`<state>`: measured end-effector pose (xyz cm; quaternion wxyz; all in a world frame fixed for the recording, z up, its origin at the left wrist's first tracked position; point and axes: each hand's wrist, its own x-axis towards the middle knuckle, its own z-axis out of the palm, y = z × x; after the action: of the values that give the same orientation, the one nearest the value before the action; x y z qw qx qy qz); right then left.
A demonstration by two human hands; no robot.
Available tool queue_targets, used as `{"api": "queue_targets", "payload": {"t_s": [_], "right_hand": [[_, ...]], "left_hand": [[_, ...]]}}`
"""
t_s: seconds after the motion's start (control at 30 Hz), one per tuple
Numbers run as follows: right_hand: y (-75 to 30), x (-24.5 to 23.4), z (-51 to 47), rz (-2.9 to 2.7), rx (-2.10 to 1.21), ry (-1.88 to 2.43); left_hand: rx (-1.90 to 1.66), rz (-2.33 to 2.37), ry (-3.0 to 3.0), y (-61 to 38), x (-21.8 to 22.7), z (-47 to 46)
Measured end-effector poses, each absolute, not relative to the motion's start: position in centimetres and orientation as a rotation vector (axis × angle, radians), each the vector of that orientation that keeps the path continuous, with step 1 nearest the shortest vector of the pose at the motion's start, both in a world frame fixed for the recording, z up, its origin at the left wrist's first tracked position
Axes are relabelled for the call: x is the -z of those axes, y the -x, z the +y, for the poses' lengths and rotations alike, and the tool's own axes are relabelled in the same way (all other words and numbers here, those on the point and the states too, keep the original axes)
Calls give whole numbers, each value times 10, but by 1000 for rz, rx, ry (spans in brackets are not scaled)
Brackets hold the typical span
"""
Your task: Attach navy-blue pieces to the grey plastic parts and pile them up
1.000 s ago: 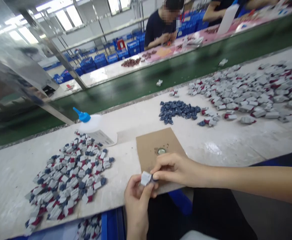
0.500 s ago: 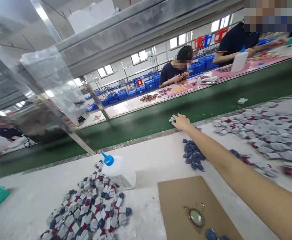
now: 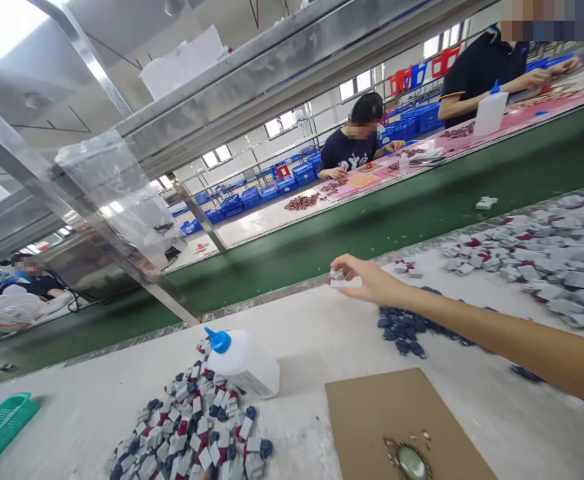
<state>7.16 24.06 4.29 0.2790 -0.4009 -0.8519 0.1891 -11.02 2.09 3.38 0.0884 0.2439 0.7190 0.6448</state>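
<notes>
My right hand (image 3: 369, 280) reaches in from the right and is closed on a small light-grey piece (image 3: 339, 279), pinched between thumb and fingers. It hovers over the far edge of the white table, near the green belt. My left hand is out of view. Below my right forearm lies a cluster of small dark-blue pieces (image 3: 403, 328). Nearer to me is a brown board (image 3: 367, 407) bearing a round metal-rimmed disc (image 3: 413, 461) and a few tiny shiny bits. A white bottle with a blue nozzle (image 3: 247, 363) stands to the left.
A heap of grey, red and blue pieces (image 3: 197, 433) lies in front of the bottle; a larger spread of grey pieces (image 3: 557, 260) lies right. A green basket (image 3: 5, 427) sits at far left. Across the green belt (image 3: 282, 233), people work at another table. A slanting metal post (image 3: 167, 297) rises left.
My right hand has drawn back from the belt toward the table with the grey piece pinched in it. The view has shifted slightly. Across the belt, a person's hands have moved apart.
</notes>
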Motion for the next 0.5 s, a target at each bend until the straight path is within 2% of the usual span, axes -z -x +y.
{"api": "queue_targets", "payload": {"t_s": [0.13, 0.23, 0.3, 0.43, 0.5], "right_hand": [[-90, -62, 128, -2384, -741, 620], [-106, -64, 81, -2423, -760, 488], [-118, -55, 76, -2413, -655, 655], [-141, -24, 104, -2438, -331, 1348], [-145, -10, 120, -2492, -277, 1463]], "left_hand": [[-1551, 1697, -884, 60, -34, 13], [-1292, 1360, -953, 38, -38, 6], [-1340, 1321, -864, 35, -37, -4], [-1510, 1425, -598, 51, -24, -31], [-1559, 1488, -514, 63, -14, -41]]}}
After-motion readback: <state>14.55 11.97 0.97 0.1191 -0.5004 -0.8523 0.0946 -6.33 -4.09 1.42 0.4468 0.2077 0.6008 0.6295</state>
